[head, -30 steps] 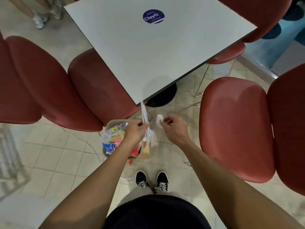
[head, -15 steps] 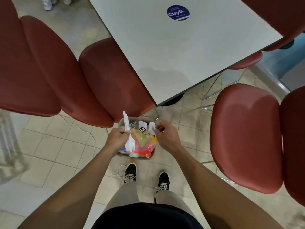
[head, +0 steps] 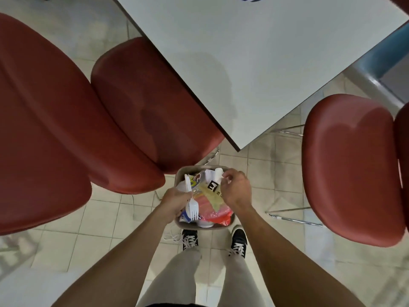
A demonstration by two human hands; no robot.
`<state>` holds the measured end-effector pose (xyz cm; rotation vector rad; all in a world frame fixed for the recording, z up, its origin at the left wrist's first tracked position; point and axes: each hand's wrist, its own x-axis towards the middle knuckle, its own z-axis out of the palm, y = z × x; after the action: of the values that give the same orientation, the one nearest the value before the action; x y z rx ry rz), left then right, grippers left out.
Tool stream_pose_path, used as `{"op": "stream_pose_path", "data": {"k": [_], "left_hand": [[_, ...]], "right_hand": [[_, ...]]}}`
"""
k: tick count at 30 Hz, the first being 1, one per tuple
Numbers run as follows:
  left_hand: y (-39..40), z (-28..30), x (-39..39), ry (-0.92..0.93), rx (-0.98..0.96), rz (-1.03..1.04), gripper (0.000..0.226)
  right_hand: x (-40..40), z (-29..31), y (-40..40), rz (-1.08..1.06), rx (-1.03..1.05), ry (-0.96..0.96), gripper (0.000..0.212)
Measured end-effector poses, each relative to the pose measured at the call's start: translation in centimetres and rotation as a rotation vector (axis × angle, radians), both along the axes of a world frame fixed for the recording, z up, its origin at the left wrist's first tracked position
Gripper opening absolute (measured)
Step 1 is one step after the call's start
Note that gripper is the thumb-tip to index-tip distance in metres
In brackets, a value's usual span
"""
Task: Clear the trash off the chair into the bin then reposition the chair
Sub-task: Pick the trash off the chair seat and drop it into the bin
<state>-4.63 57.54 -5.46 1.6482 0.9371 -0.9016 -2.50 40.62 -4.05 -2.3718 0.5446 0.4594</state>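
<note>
Right, both hands sit over the bin (head: 230, 222) at lower centre of the frame, just above the person's shoes (head: 238, 240). Left hand (head: 176, 203) is closed round a white plastic fork (head: 192, 204), tines pointing down toward the bottom of the frame, handle sticking up past the knuckles; fork hangs over the bin's left side. Right hand (head: 235, 189) has thumb & fingertips pinched on a small white crumpled scrap (head: 218, 172), prob. tissue, held over the bin's upper-right corner. Bin is packed w/ wrappers: a yellowish bag (head: 210, 193) w/ a black label, red plastic (head: 218, 214) lower right, a white cup (head: 204, 223) at the bottom edge. Red chair (head: 352, 165) at right of frame, seat bare, well apart from the bin. Another red chair (head: 141, 107) at centre-left, tucked partly under the grey table (head: 254, 63), which fills the upper right. Bin stands on the tiled floor (head: 254, 169) just below that table's corner.
</note>
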Motion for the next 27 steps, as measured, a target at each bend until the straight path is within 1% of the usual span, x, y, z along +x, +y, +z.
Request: {"op": "stream_pose_path", "data": {"k": [5,9,13,17,22,25,27], "left_hand": [[0.7,-2.4,1.6,0.079,-0.003,0.019,0.029],[1.0,-2.9,2.0,0.056,0.026,-0.03,0.028],[1.2,-2.9,1.9,-0.059,0.128,-0.121,0.032],[1.1,-1.5,1.8,-0.195,0.305,-0.342,0.025],[0.8,-0.6,1.2,-0.286,0.441,-0.375,0.022],[0.5,-0.1,0.7,-0.347,0.476,-0.388,0.018],[-0.1,0.4,0.3,-0.445,0.458,-0.425,0.022]], "right_hand": [[1.1,-2.6,0.0,0.025,-0.064,0.097,0.026],[1.1,-2.7,-0.1,-0.013,-0.042,0.172,0.027],[0.9,-2.2,0.0,-0.059,-0.011,0.191,0.025],[0.7,-1.2,0.4,-0.041,0.001,0.177,0.025],[0.2,-0.2,0.6,-0.064,0.033,0.127,0.02],[-0.1,0.3,-0.1,-0.078,0.038,0.099,0.017],[-0.8,0.6,-1.1,-0.106,0.06,0.084,0.018]]}}
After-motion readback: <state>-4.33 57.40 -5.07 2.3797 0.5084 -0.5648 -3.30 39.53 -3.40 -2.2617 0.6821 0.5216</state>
